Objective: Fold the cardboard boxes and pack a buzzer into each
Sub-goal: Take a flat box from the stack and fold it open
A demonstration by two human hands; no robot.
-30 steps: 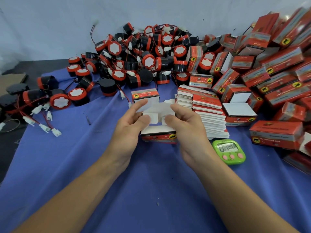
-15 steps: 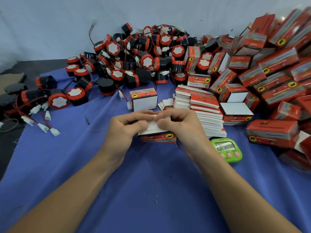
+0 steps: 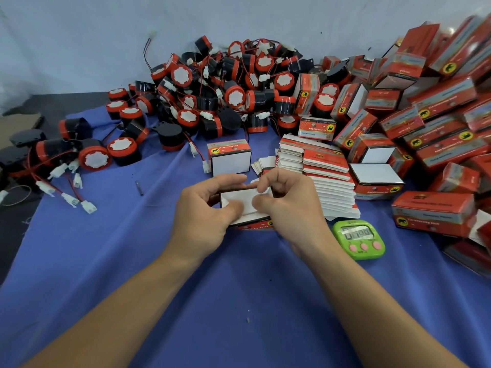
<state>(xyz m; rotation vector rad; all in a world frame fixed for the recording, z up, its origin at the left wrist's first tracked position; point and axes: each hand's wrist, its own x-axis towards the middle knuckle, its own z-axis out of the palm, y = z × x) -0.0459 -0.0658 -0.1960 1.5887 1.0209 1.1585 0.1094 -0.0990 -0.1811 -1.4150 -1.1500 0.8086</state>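
Flap (image 3: 240,197) now flush with box (image 3: 253,224) edges

Red-white box (image 3: 245,205), flaps closed

The left grip (image 3: 204,208) and right grip (image 3: 288,205) are held close together at frame centre, fingers curled, thumbs nearly touching.

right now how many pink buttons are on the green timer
3, in a row below the display of the green timer: left button, middle button, right button. None seem hidden.
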